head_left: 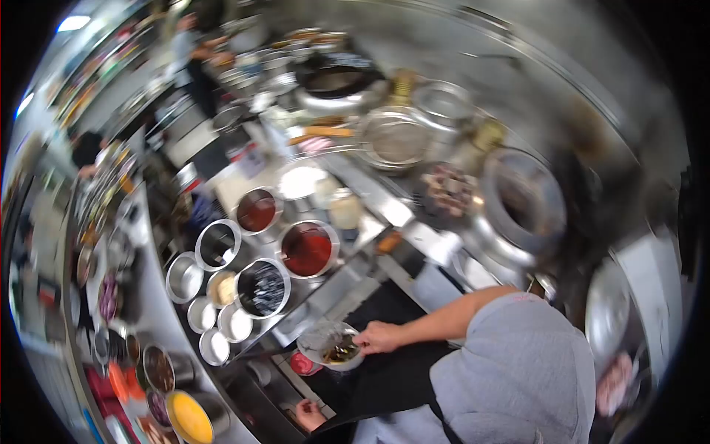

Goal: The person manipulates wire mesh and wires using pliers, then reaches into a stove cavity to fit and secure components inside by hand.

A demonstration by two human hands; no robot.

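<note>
Fingers of my right hand (379, 337) are closed on the rim of a clear bowl (331, 346) with dark and yellowish-green pieces inside. The bowl is over the front edge of the counter, in front of the black apron (384, 377). Just beside it is a small container with something red (303, 362). My left hand (309, 414) is lower in the view, at the apron's edge, apart from the bowl. Its fingers are loosely bent and apart, and I see nothing in them.
Pots of red liquid (307, 249) and a pot with dark contents (262, 288) stand left of the bowl. A strainer (396, 138) and large wok (521, 203) are farther off. Yellow liquid fills a pot (190, 416) at lower left. Another person (194, 63) stands at the back.
</note>
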